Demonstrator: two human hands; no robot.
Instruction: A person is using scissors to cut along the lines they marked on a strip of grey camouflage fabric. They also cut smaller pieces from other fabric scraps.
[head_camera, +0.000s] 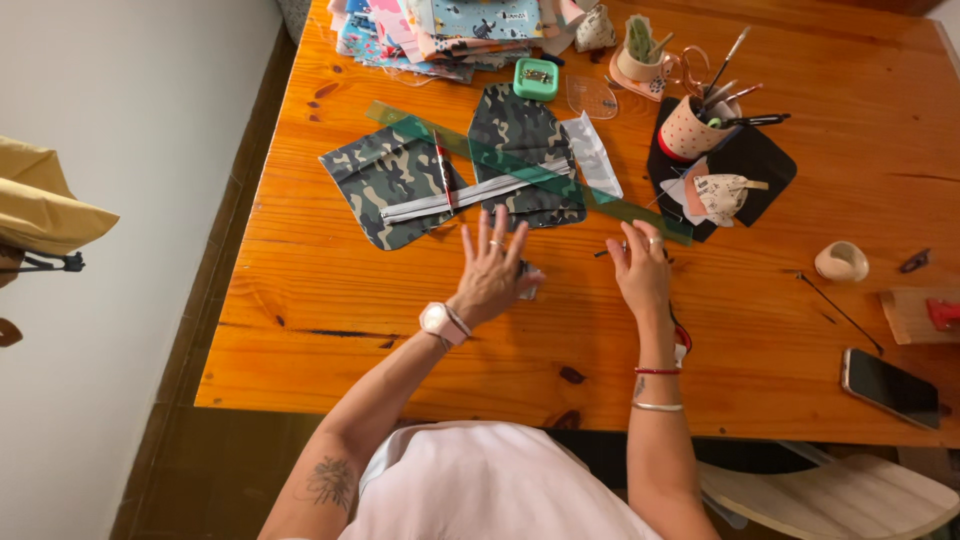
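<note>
Across the centre of the frame, an orange wooden counter (760, 330) is being used for sewing work. Camouflage fabric panels (455, 175) joined by a grey zipper (470, 195) are being kept under a green ruler (540, 170), just above both hands. Left hand (492, 275) fingers are being spread apart above a small dark item; right hand (640, 270) fingers are being held loosely together, empty. Patterned fabrics (440, 30) are being stacked at upper centre.

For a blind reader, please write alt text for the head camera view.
A person's left hand and right hand hover, fingers spread, over an orange wooden table, just below camouflage fabric pieces joined by a grey zipper under a green ruler.
</note>
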